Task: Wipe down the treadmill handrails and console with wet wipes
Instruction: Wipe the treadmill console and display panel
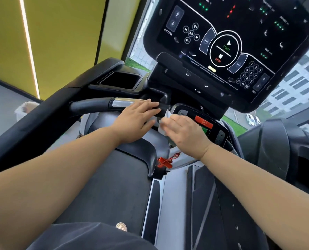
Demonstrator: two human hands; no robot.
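The treadmill's black console (227, 40) fills the upper right, its buttons lit. Below it runs the front handrail (96, 105), black with a silver sensor section. My left hand (137, 120) lies on that handrail with its fingers straight, beside the small control pod (204, 121) that carries a red stop button. My right hand (184, 130) holds a crumpled white wet wipe (165, 117) against the left edge of that pod. Most of the wipe is hidden under my fingers.
A red safety clip (164, 162) on a cord hangs below the pod. The black side rail with a cup holder (121, 79) runs to the left. The treadmill belt (114, 186) lies beneath my arms. Yellow wall panels (59, 42) stand at the left, a window at the right.
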